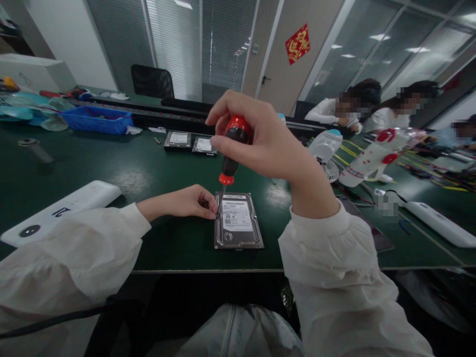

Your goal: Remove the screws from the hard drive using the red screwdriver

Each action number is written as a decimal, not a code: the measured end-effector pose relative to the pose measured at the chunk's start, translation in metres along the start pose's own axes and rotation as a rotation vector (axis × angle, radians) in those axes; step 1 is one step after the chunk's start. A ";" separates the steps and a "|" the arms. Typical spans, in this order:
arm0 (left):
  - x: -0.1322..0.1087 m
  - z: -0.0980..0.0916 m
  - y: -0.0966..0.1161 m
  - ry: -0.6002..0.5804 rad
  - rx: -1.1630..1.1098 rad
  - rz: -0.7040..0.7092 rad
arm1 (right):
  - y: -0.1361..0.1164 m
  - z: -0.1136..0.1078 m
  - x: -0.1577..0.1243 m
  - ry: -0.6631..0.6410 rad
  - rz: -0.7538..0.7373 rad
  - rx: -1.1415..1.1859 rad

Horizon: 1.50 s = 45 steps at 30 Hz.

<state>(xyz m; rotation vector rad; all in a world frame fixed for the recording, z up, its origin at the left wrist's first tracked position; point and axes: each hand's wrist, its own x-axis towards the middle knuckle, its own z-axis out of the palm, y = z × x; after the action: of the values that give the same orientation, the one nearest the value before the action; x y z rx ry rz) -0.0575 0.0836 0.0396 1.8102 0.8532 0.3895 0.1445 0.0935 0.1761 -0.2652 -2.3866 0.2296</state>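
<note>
White sleeves [334,258] reach in from 8 and 4 o'clock over a green desk [163,171], where a hard disk drive [238,218] lies flat, label up, close to the near edge. Taking that drive as the clock's centre, the left hand [191,201] comes in at 9 o'clock, fingers curled against the casing's side; whether its grip pinches something small cannot be told. At 12 o'clock, raised above, the right hand [260,134] has its grip wrapped around the red-and-black handle of a screwdriver [230,162], whose shaft slants down to the left edge, beside the left fingertips.

The step in hand looks like driver work on a fastener at that edge, though any screw is hidden. The next move seems to call for a well-seated tip, a steadied casing and a controlled wrist turn.

Farther out, a white slab-shaped device [74,208] marked "21" lies at 9 o'clock, a bottle [372,158] and a small fan [326,145] are at 2, two more drives [178,139] at 11, and a blue plastic bin [98,121] at 10.
</note>
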 end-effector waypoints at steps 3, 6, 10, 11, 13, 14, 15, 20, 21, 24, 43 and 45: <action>0.000 0.000 0.000 -0.007 -0.008 0.001 | 0.001 0.000 0.000 -0.008 0.021 0.011; 0.000 0.000 0.000 -0.011 -0.006 -0.007 | -0.002 -0.001 -0.001 -0.033 0.034 0.038; 0.000 0.000 0.001 -0.010 -0.018 -0.010 | -0.004 -0.002 -0.001 -0.040 0.037 0.034; 0.000 0.000 0.001 -0.009 -0.020 -0.009 | -0.004 -0.002 -0.001 -0.035 0.039 0.029; 0.000 0.000 0.001 -0.004 -0.017 -0.013 | -0.003 -0.002 -0.001 -0.030 0.048 0.024; 0.000 0.000 0.001 0.000 -0.013 -0.016 | -0.003 -0.002 -0.001 -0.028 0.053 0.025; 0.000 0.000 0.001 0.002 -0.009 -0.019 | -0.003 -0.002 -0.001 -0.029 0.057 0.027; 0.000 0.000 0.002 -0.005 -0.023 -0.021 | -0.004 -0.003 0.000 -0.043 0.025 0.053; 0.000 0.000 0.002 -0.006 -0.022 -0.021 | -0.004 -0.003 0.000 -0.033 0.018 0.046; 0.000 0.000 0.001 -0.009 -0.021 -0.014 | -0.003 -0.001 0.000 -0.005 0.027 0.008; 0.001 0.000 -0.002 -0.005 -0.017 -0.006 | -0.001 -0.001 -0.002 -0.029 0.044 0.044; 0.001 -0.001 -0.002 -0.010 -0.022 -0.003 | -0.002 -0.001 -0.002 -0.030 0.047 0.056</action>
<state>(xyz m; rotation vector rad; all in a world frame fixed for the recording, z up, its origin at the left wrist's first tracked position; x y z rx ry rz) -0.0580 0.0852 0.0378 1.7896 0.8418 0.3867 0.1467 0.0912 0.1762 -0.2945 -2.4011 0.3238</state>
